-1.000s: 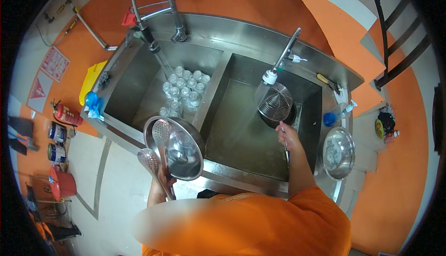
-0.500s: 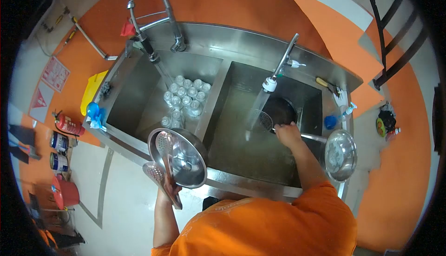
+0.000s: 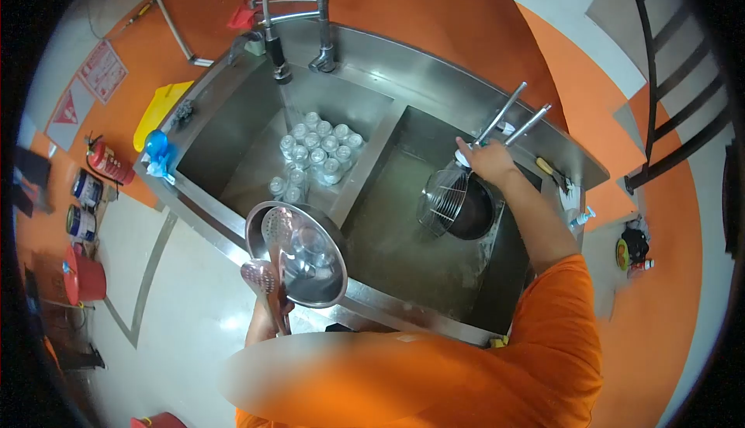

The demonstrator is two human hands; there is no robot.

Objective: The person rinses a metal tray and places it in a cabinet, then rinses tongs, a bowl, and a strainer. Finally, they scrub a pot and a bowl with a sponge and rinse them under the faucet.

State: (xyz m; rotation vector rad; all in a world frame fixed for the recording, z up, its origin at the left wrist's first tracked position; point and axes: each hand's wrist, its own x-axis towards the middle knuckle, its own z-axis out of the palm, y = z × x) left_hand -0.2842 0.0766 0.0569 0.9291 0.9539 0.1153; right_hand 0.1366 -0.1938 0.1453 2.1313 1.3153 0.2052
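My left hand is closed around the handles of two slotted spoons and against the rim of a shiny metal bowl. The bowl tilts at the sink's front edge, and one spoon head lies over it. My right hand is over the right basin, its index finger at the white faucet head. From under this hand the metal handle of a round strainer sticks out. The strainer hangs above a dark round pan. Most of my right fingers are hidden.
Several clear glasses stand upside down in the left basin, with water running from the spring faucet. Murky water covers the right basin's floor. A yellow-handled tool and a pump bottle are on the right ledge.
My right hand has moved up to the faucet head. The strainer has swung from the right ledge to above the pan. My left hand keeps its hold; the view has shifted.
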